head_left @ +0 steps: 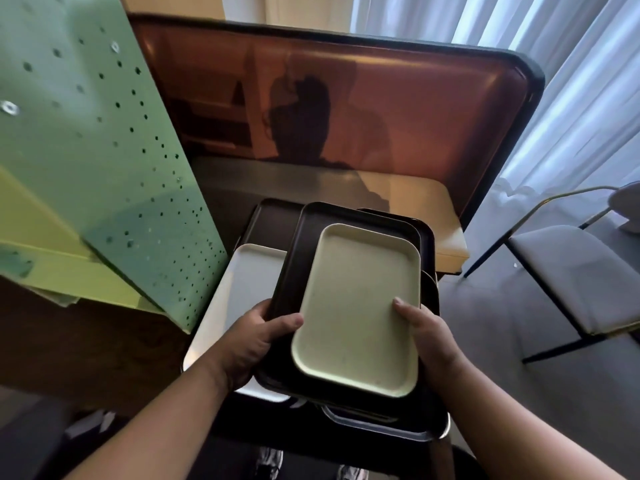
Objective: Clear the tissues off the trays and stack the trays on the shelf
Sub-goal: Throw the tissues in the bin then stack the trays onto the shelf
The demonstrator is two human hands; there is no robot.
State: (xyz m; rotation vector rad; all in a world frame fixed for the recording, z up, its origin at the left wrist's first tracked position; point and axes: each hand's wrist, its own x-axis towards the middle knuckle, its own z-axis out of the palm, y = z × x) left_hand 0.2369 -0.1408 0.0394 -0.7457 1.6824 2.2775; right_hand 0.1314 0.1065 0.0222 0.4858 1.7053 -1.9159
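Here: both hands hold a tray stack above a dark table [221, 202] beside a green perforated shelf panel [104, 150].
Curtains [519, 22] hang behind; a grey chair [581, 271] stands at right. The left hand [252, 344] grips the black tray [294, 271], fingers curled under its edge, thumb on the rim of the cream tray [360, 306] lying in it. The right hand [429, 337] grips the opposite edge, thumb on the cream tray. A white tray [242, 282] and further dark trays lie beneath.

I can't read any text, labels, brands or nos. anywhere: none on the cream tray [360, 306] or things around it.
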